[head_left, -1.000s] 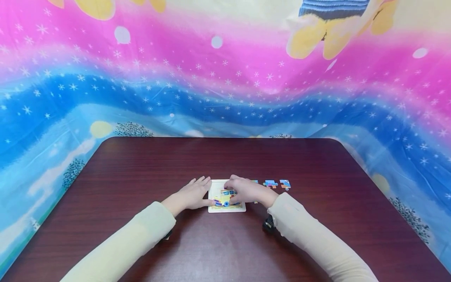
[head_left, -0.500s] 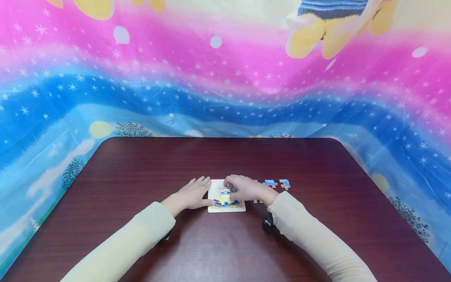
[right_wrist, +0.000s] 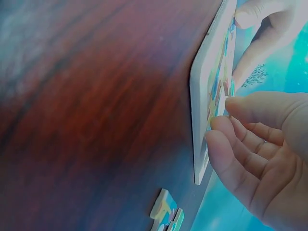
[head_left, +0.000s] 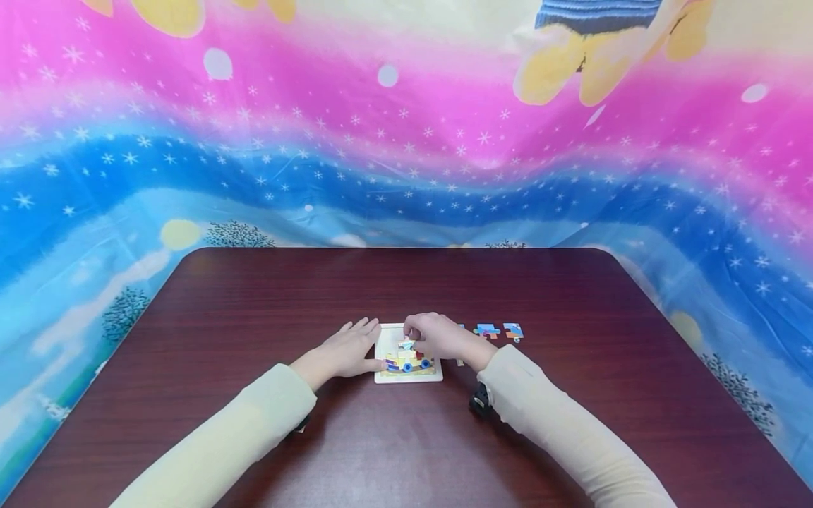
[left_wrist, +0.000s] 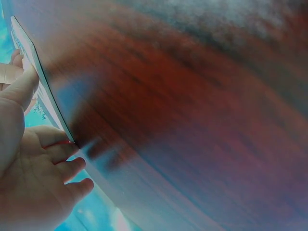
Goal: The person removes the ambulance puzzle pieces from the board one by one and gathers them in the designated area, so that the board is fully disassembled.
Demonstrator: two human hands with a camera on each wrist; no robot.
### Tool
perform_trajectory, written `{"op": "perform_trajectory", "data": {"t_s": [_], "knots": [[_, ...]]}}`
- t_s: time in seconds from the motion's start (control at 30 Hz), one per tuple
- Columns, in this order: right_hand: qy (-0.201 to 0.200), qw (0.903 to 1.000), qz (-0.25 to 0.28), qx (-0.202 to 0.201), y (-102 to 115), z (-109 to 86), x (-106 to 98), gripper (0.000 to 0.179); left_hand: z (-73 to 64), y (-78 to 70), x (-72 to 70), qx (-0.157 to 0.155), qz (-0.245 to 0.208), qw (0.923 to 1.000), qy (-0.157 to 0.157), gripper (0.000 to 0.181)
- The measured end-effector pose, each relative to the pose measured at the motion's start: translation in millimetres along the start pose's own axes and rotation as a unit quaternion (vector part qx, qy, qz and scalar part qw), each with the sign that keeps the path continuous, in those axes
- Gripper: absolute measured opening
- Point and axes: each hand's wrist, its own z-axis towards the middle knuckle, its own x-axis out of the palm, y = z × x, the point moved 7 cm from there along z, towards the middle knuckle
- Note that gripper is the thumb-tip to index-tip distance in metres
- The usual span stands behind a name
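Observation:
A square jigsaw puzzle board point(head_left: 389, 340) with a pale frame lies on the table, its lower part filled with a picture of a yellow vehicle with blue wheels. My left hand point(head_left: 345, 351) rests along the board's left edge, fingers extended and thumb point(left_wrist: 30, 86) on the frame. Over the middle of the board, my right hand point(head_left: 442, 336) pinches a small puzzle piece point(head_left: 406, 345) between thumb and fingers. The piece looks tilted against the board; fingers partly hide it. In the right wrist view the fingertips point(right_wrist: 219, 144) are close to the board's surface.
Loose puzzle pieces lie right of the board: one blue and pink piece point(head_left: 487, 331), one blue and orange piece point(head_left: 514, 331), and others partly behind my right hand. The dark wooden table point(head_left: 286, 282) ends at a colourful curtain point(head_left: 406, 141).
The puzzle piece in my right hand has turned and tilted over the board, uncovering more of the vehicle's wheels. My left hand has stayed in place.

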Motion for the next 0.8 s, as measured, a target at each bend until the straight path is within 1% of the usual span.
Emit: {"op": "perform_trajectory", "data": {"t_s": [0.53, 0.8], "knots": [[-0.013, 0.9999, 0.006, 0.005, -1.0, -2.1, -3.4, 0.018, 1.3, 0.5, 1.4, 0.005, 0.005, 1.0000, -0.005, 0.076], [-0.003, 0.9993, 0.035, 0.013, -2.2, -3.9, -6.6, 0.018, 0.5, 0.1, 0.4, 0.003, -0.004, 1.0000, -0.002, 0.076]]}}
